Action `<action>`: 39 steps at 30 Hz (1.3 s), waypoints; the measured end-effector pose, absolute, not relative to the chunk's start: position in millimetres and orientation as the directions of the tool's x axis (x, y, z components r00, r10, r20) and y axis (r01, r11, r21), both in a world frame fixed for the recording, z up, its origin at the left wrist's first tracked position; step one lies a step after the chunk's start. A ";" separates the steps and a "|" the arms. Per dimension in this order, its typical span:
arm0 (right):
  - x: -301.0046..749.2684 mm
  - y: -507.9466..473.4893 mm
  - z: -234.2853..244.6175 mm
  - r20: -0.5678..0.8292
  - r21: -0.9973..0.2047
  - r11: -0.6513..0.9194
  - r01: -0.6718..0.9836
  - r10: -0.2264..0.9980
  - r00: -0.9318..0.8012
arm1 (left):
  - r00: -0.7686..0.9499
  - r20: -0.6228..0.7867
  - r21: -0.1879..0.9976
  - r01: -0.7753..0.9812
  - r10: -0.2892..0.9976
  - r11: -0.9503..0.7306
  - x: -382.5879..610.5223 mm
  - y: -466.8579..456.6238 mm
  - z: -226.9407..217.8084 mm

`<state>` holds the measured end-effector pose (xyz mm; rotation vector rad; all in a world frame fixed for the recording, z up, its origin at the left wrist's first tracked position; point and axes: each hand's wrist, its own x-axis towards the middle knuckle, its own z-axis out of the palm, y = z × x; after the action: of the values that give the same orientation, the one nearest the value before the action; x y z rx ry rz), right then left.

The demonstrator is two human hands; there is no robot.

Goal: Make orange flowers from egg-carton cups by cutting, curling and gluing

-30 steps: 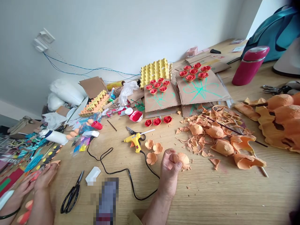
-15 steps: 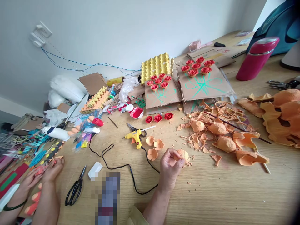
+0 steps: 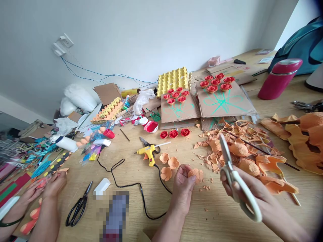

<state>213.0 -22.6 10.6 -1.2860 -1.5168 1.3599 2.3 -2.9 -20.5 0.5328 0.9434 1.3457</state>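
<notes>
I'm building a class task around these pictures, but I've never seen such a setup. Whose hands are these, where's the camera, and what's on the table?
There's no machine: a camera on a person's head looks forward and down. That person's left hand holds an orange flower-shaped piece; the right hand grips pale-handled scissors. The hands at the left edge are someone else's. On the wooden table lie a yellow glue gun, three orange petalled cups, three red flowers and orange scraps.
</notes>
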 end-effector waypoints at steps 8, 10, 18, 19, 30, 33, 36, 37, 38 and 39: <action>202.0 -4.5 11.2 0.002 -0.828 0.198 0.525 0.937 -0.349 | -0.094 -0.240 0.811 -0.566 0.966 0.147 -0.1 0.2 -22.9; 201.8 -4.5 9.3 0.007 -0.787 0.234 0.571 0.929 -0.371 | -0.104 -0.234 0.820 -0.556 0.967 0.138 -0.8 0.7 -22.0; 201.1 -2.4 -0.1 -0.161 -0.733 0.200 0.650 0.878 -0.451 | -0.121 -0.247 0.838 -0.525 0.961 0.150 -3.8 -2.0 -14.5; 200.7 -2.5 1.5 -0.170 -0.744 0.188 0.641 0.874 -0.455 | -0.123 -0.249 0.842 -0.518 0.961 0.152 -4.3 -2.0 -14.2; 199.2 -6.6 -0.4 -0.388 -0.922 -0.324 0.214 0.740 -0.550 | -0.053 -0.264 0.822 -0.535 0.963 0.196 -3.9 -2.2 -4.3; 201.4 -8.3 -5.1 -0.395 -0.883 -0.469 0.034 0.702 -0.593 | 0.034 -0.255 0.800 -0.553 0.966 0.230 -4.8 -4.3 -4.3; 201.1 -7.8 -7.4 -0.362 -0.815 -0.564 -0.134 0.676 -0.642 | 0.146 -0.198 0.777 -0.579 0.969 0.246 -5.7 -6.3 -7.5; 200.5 -7.2 -7.4 -0.362 -0.793 -0.587 -0.164 0.670 -0.648 | 0.175 -0.179 0.769 -0.589 0.968 0.248 -5.7 -6.8 -8.7; 199.9 -6.4 -6.9 -0.362 -0.780 -0.598 -0.186 0.674 -0.644 | 0.194 -0.166 0.765 -0.594 0.967 0.251 -5.4 -7.2 -9.8; 199.2 -5.5 -6.1 -0.360 -0.777 -0.597 -0.199 0.682 -0.637 | 0.206 -0.158 0.762 -0.596 0.966 0.252 -5.1 -7.4 -10.6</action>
<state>199.2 -5.5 -6.1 -0.8991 -0.9783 2.2394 -5.1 -7.4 -10.6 0.6308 0.7143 1.1943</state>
